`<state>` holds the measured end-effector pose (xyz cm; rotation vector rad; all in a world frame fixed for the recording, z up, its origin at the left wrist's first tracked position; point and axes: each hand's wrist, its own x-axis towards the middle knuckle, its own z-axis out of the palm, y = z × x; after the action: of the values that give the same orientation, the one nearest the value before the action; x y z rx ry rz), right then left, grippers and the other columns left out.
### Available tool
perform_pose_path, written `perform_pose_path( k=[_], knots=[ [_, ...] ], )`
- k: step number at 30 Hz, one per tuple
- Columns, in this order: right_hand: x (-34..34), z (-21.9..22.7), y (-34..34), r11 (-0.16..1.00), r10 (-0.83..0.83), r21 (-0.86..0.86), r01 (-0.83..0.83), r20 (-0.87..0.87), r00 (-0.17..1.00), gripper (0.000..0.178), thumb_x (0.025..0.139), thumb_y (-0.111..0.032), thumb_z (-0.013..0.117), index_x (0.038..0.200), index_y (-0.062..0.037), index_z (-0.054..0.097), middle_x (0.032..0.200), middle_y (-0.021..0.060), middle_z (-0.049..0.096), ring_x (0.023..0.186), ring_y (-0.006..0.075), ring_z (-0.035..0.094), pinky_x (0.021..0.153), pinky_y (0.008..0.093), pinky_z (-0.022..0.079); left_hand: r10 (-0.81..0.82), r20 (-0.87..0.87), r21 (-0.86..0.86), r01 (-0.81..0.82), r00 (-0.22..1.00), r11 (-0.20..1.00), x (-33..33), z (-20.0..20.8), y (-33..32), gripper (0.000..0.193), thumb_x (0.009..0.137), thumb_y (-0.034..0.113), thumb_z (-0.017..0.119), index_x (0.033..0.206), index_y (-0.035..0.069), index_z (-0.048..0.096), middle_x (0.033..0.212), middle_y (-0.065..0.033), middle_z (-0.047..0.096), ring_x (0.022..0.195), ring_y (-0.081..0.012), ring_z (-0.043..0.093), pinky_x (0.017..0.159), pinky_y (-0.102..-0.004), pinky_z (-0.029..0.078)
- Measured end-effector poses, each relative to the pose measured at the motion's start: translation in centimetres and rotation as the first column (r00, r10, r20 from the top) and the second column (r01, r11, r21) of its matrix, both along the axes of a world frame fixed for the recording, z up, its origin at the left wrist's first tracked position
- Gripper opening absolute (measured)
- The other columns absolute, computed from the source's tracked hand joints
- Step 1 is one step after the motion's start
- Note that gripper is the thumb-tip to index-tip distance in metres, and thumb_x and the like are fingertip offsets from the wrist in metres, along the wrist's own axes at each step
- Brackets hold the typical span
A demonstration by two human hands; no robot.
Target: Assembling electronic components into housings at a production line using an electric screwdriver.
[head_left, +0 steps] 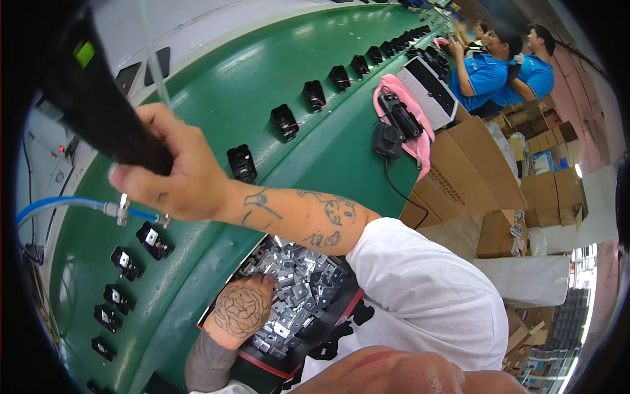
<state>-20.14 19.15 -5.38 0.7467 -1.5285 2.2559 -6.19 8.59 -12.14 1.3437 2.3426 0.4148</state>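
Observation:
Up at the left, my right hand [174, 167] is wrapped round the dark grip of a long black handheld tool [105, 105] with a green patch; its exact kind does not show. Just below this hand hangs a blue hose [62, 203] with a metal fitting. My left hand [244, 308] reaches into a black tray with a red rim [262, 364], heaped with small silver metal brackets [305, 282]. Its fingertips are sunk among the brackets and hidden, so whether it pinches one cannot be made out.
Black housings [284, 122] stand in a curved row along the green bench [216, 98], several more at lower left. A pink bag [423, 141] with a black charger lies by a white box [423, 88]. Cardboard boxes [469, 164] stack at right; co-workers in blue shirts [482, 79] stand beyond.

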Motion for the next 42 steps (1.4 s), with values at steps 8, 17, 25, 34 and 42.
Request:
perform_pose_path(
  k=[8, 17, 25, 34, 42],
  knots=[
    [-0.1, 0.1, 0.5, 0.989, 0.054, -0.143, -0.043, 0.073, 0.996, 0.037, 0.076, -0.006, 0.072, 0.111, -0.0068, 0.058, 0.079, 0.0011, 0.067, 0.060, 0.0113, 0.057, 0.057, 0.0242, 0.047, 0.050, -0.026, 0.137, -0.046, 0.998, 0.990, 0.6, -3.1, 0.3, 0.014, 0.081, 0.013, 0.057, 0.088, 0.002, 0.061, 0.083, -0.0145, 0.063, 0.071, -0.0285, 0.062, 0.067, -0.0389, 0.051],
    [-1.2, 0.3, 0.4, 0.987, -0.157, -0.028, 0.157, 0.001, 0.988, 0.027, 0.089, -0.001, 0.063, 0.114, -0.0052, 0.053, 0.080, 0.0042, 0.061, 0.057, 0.0091, 0.050, 0.051, 0.0197, 0.041, 0.091, -0.217, 0.279, -0.028, 0.972, 0.960, -1.5, 3.9, -0.3, 0.009, 0.087, 0.012, 0.056, 0.091, 0.007, 0.063, 0.090, -0.0093, 0.060, 0.079, -0.0285, 0.061, 0.075, -0.0359, 0.051],
    [-2.8, 4.6, 4.3, 0.985, -0.127, 0.132, 0.108, 0.146, 0.981, 0.037, 0.086, -0.002, 0.068, 0.118, -0.0017, 0.051, 0.079, 0.0047, 0.063, 0.058, 0.0103, 0.054, 0.053, 0.0204, 0.043, 0.504, 0.080, 0.555, -0.459, 0.860, 0.694, -11.7, -4.0, -1.0, 0.034, 0.084, 0.016, 0.071, 0.113, 0.004, 0.060, 0.106, -0.0098, 0.063, 0.087, -0.0229, 0.063, 0.074, -0.0339, 0.052],
    [-3.9, 7.1, 11.5, 0.924, 0.056, 0.283, -0.256, 0.563, 0.825, 0.052, 0.082, -0.003, 0.073, 0.127, 0.0045, 0.048, 0.076, 0.0051, 0.065, 0.057, 0.0124, 0.057, 0.055, 0.0221, 0.046, 0.409, -0.129, 0.597, -0.258, 0.904, 0.760, -16.7, -8.9, 5.0, 0.073, 0.075, 0.026, 0.078, 0.137, 0.005, 0.044, 0.126, -0.0137, 0.054, 0.114, -0.0286, 0.057, 0.098, -0.0370, 0.047],
    [-1.9, 5.5, 7.1, 0.935, 0.250, 0.170, -0.311, 0.307, 0.918, 0.047, 0.086, 0.000, 0.064, 0.129, 0.0038, 0.045, 0.074, 0.0056, 0.062, 0.055, 0.0133, 0.057, 0.051, 0.0225, 0.047, 0.564, 0.008, 0.622, -0.445, 0.826, 0.644, -12.2, -7.6, 1.5, 0.075, 0.074, 0.027, 0.080, 0.135, 0.003, 0.044, 0.125, -0.0146, 0.055, 0.111, -0.0294, 0.058, 0.097, -0.0376, 0.047]
  ],
)
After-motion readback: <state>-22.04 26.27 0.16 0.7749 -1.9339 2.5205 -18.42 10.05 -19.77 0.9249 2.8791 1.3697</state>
